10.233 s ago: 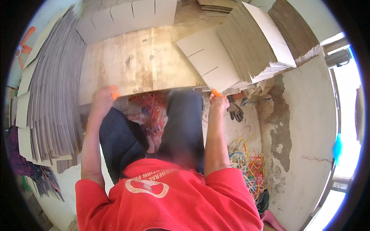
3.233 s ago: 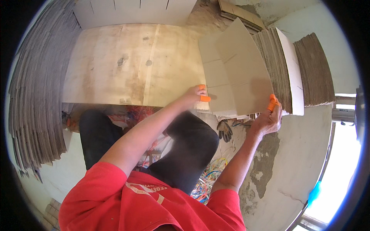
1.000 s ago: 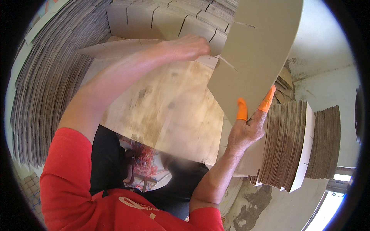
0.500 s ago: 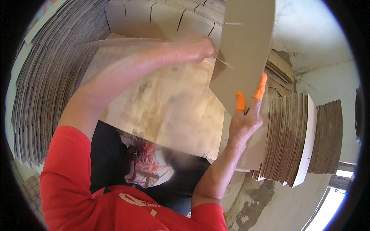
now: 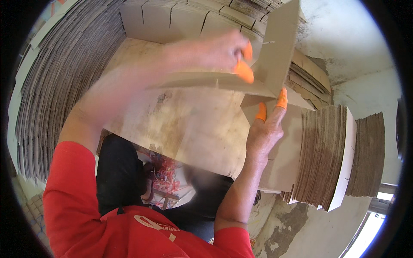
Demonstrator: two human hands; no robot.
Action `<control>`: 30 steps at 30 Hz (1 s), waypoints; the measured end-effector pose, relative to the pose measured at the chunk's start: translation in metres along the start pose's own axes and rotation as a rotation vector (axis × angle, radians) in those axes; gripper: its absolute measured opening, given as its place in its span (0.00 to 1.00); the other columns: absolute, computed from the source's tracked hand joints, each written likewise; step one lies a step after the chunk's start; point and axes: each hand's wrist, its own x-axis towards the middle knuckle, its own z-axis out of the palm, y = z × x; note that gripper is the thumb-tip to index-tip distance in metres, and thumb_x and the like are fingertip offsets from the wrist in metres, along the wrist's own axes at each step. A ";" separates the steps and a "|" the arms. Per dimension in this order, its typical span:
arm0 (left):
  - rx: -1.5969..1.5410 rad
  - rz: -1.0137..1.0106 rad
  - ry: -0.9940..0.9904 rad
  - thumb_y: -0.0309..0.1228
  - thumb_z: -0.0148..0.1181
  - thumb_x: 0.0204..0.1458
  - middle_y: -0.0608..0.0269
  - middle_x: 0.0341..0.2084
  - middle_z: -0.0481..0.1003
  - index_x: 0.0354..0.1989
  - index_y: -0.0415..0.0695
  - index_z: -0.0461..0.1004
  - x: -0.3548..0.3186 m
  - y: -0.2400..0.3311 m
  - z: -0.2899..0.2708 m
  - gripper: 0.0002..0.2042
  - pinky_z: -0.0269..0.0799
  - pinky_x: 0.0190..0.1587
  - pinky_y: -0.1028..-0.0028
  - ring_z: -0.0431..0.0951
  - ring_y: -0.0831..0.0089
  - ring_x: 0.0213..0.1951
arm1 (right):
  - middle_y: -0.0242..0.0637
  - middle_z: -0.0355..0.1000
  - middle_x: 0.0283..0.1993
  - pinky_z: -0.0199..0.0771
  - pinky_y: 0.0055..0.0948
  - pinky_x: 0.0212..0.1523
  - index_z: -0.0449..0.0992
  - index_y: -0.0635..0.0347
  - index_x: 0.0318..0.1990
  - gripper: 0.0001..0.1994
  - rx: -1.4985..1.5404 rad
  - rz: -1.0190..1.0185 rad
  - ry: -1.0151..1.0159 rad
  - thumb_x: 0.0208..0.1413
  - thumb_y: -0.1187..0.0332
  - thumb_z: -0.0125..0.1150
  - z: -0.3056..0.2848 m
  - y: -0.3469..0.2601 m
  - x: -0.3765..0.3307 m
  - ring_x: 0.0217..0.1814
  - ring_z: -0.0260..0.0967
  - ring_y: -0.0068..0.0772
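Observation:
My right hand (image 5: 266, 131), with orange finger cots on thumb and finger, pinches the lower part of an upright cardboard divider strip (image 5: 279, 41). A second long cardboard strip (image 5: 193, 81) lies crosswise over the board, its right end meeting the upright strip near my right fingertips. Whether the slots are fully interlocked I cannot make out. My left hand (image 5: 226, 53) is blurred above the crosswise strip; its orange-capped thumb and finger are apart, with nothing visible between them.
A wooden board (image 5: 172, 120) forms the work surface. Tall cardboard stacks stand left (image 5: 56, 86) and right (image 5: 322, 155). Slotted cardboard pieces (image 5: 185, 21) line the back. A stained pale wall (image 5: 361, 56) rises at right. Red and white scraps (image 5: 165, 174) lie below the board.
The crosswise strip has come nearer and now meets the upright strip, which leans differently. My left hand has opened off the strip. My right hand has shifted slightly left.

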 end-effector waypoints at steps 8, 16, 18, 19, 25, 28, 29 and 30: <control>0.821 -0.202 0.214 0.31 0.70 0.42 0.57 0.44 0.71 0.52 0.41 0.66 0.083 -0.123 -0.010 0.27 0.67 0.53 0.63 0.66 0.60 0.54 | 0.48 0.68 0.60 0.81 0.37 0.42 0.58 0.60 0.62 0.28 0.128 -0.146 0.145 0.55 0.80 0.59 0.002 0.003 0.002 0.49 0.76 0.50; 0.883 -0.055 0.274 0.22 0.63 0.43 0.59 0.42 0.72 0.48 0.44 0.69 0.085 -0.143 0.004 0.21 0.69 0.51 0.64 0.69 0.60 0.51 | 0.49 0.68 0.60 0.80 0.32 0.36 0.61 0.64 0.60 0.27 0.084 -0.243 0.192 0.53 0.80 0.62 0.008 0.007 0.001 0.45 0.78 0.47; 0.866 -0.064 0.294 0.22 0.62 0.44 0.61 0.39 0.74 0.45 0.45 0.72 0.087 -0.144 0.000 0.16 0.72 0.48 0.65 0.71 0.60 0.48 | 0.49 0.69 0.59 0.80 0.31 0.34 0.61 0.63 0.61 0.27 0.081 -0.258 0.209 0.53 0.80 0.63 0.008 0.005 0.001 0.42 0.78 0.46; 0.834 0.013 0.337 0.21 0.61 0.45 0.61 0.37 0.74 0.43 0.45 0.73 0.084 -0.144 -0.002 0.15 0.73 0.46 0.64 0.72 0.60 0.47 | 0.49 0.70 0.58 0.79 0.31 0.33 0.61 0.62 0.61 0.28 0.082 -0.250 0.207 0.53 0.80 0.63 0.007 0.003 0.000 0.41 0.79 0.45; 0.518 -0.015 0.273 0.21 0.61 0.44 0.61 0.33 0.75 0.37 0.45 0.77 0.066 -0.126 -0.011 0.11 0.75 0.42 0.63 0.75 0.59 0.42 | 0.47 0.76 0.49 0.79 0.31 0.33 0.61 0.58 0.64 0.30 0.098 -0.177 0.076 0.54 0.79 0.62 0.000 0.000 -0.004 0.37 0.79 0.42; 0.649 0.094 0.233 0.21 0.61 0.43 0.60 0.33 0.75 0.37 0.45 0.78 0.062 -0.109 -0.013 0.11 0.75 0.40 0.63 0.76 0.57 0.40 | 0.44 0.74 0.53 0.77 0.29 0.32 0.62 0.54 0.64 0.31 0.119 -0.189 0.100 0.52 0.81 0.63 0.000 0.000 -0.005 0.37 0.78 0.39; 0.665 0.131 0.237 0.21 0.61 0.44 0.60 0.33 0.75 0.37 0.45 0.78 0.060 -0.102 -0.012 0.11 0.74 0.39 0.62 0.76 0.56 0.39 | 0.43 0.73 0.56 0.77 0.28 0.32 0.63 0.53 0.64 0.32 0.125 -0.168 0.101 0.51 0.82 0.63 -0.001 0.000 -0.005 0.37 0.78 0.37; 0.684 0.163 0.240 0.21 0.61 0.44 0.59 0.34 0.75 0.37 0.44 0.78 0.057 -0.099 -0.012 0.11 0.74 0.39 0.62 0.76 0.56 0.39 | 0.44 0.74 0.53 0.78 0.30 0.32 0.62 0.53 0.65 0.32 0.106 -0.178 0.094 0.52 0.82 0.62 -0.003 -0.002 -0.005 0.37 0.78 0.38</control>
